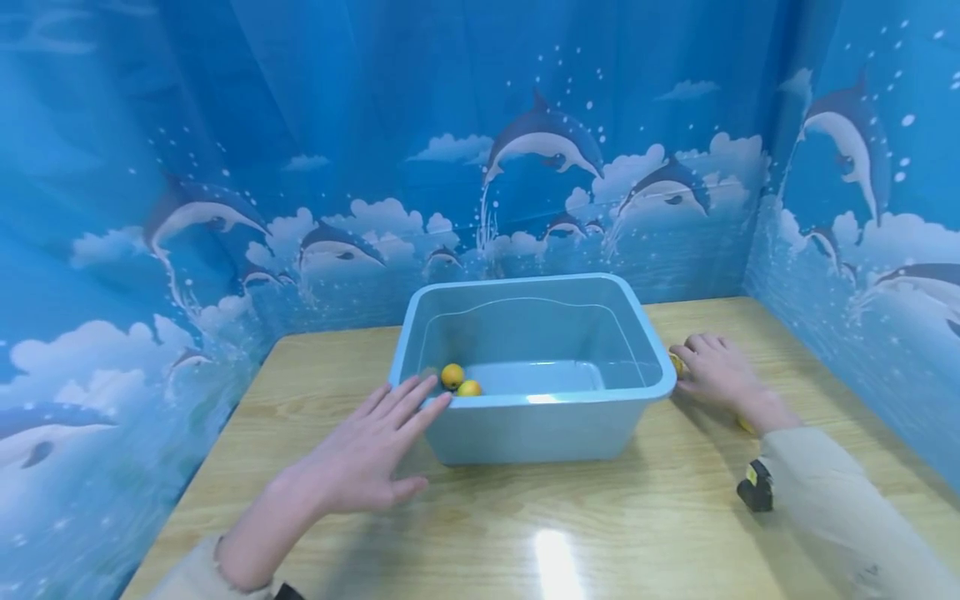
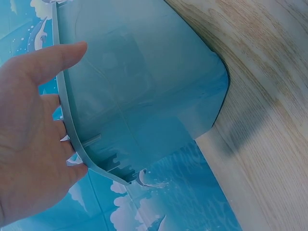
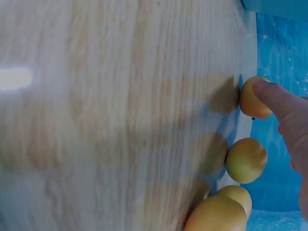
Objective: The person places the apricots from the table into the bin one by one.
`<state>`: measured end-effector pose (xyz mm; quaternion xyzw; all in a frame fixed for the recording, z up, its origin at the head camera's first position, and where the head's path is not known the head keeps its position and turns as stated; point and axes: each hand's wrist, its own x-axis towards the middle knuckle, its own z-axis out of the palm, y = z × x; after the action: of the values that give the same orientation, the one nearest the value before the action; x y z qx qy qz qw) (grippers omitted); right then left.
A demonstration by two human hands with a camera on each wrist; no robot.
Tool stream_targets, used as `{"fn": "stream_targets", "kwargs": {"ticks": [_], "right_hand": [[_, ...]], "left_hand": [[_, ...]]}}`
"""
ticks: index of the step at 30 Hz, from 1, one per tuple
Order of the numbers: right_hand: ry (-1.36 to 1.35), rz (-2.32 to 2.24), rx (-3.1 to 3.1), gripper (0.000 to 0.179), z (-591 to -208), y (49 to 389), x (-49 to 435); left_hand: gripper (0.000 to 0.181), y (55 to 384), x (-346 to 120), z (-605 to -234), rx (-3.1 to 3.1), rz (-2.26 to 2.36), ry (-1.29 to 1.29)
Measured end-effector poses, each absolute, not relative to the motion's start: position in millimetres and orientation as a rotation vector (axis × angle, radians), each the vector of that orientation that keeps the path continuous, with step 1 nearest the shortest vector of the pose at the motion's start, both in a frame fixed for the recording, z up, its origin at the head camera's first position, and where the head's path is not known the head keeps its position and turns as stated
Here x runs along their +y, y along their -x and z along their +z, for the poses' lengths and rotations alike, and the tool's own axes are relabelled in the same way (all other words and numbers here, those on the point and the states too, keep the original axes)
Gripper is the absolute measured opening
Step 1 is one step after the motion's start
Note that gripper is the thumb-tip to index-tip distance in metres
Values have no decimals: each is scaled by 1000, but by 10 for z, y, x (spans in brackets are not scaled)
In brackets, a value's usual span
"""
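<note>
A light blue plastic tub (image 1: 532,433) stands on the wooden table, with two small orange-yellow fruits (image 1: 452,376) inside at its left end. My left hand (image 1: 367,454) is at the tub's front left corner, fingers extended and thumb apart. In the left wrist view that hand (image 2: 36,130) holds nothing, its fingertips right at the tub's rim (image 2: 72,127). To the right of the tub, my right hand (image 1: 716,371) pinches another orange-yellow round fruit (image 3: 251,103), thumb pressed on it; its fingers are mostly hidden in the right wrist view.
Several more fruits lie on the table near the right hand, among them a greenish-yellow one (image 3: 246,161) and a larger one (image 3: 216,216) in front. A blue curtain printed with dolphins (image 1: 337,125) encloses the table (image 1: 480,533) at the back and sides.
</note>
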<state>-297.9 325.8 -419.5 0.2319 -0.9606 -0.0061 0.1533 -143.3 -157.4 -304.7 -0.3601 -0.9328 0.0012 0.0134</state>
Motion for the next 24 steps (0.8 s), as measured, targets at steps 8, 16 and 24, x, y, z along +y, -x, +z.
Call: {"fn": "stream_targets", "kwargs": {"ticks": [8,16,24], "right_hand": [[-643,-24,-2757,49,-4267,3023,3261],[-662,-18,-2764,41,-4309,3017,3242],[-646,46,-2791,45,-4281,2992,3246]], "left_hand": [[93,1430,-1572,-3049,-2893,16,1124],[93,1426,-1568,-3052,-2903,17,1115],[93,1421,-1567,-3047,-2905,24,1111]]}}
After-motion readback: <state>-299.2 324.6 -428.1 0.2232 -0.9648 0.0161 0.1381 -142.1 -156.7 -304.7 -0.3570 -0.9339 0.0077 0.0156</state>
